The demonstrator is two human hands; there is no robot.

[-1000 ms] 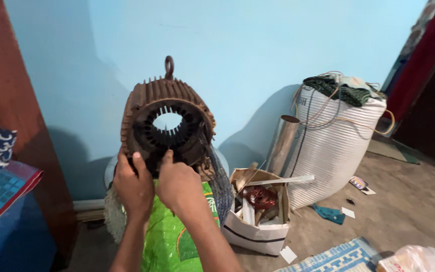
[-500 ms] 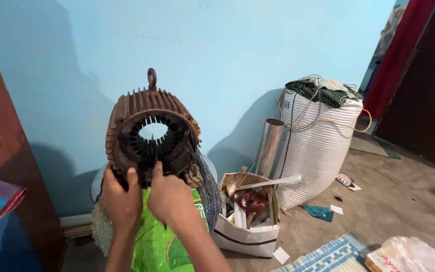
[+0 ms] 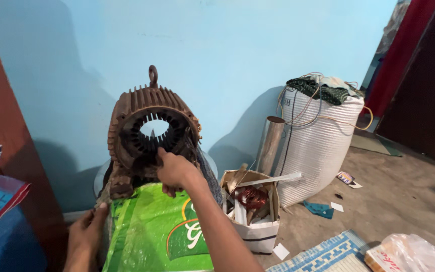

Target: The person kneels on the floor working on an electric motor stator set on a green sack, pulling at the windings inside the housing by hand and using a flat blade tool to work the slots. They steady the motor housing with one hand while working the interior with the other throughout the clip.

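We steady a rusty motor housing on a green sack.

Our right hand curls over the lower rim of the housing's open bore, fingers folded onto the slotted core. The finned shell rises above that hold, with its lifting eye at the very top. Below the hold lies the green sack, and our left hand rests down to the left, fingers loosely spread against the sack's edge and pinching nothing we can make out. To the right of the hold stands a cardboard box of scraps with a copper coil, then a metal tube and a tall white sack.
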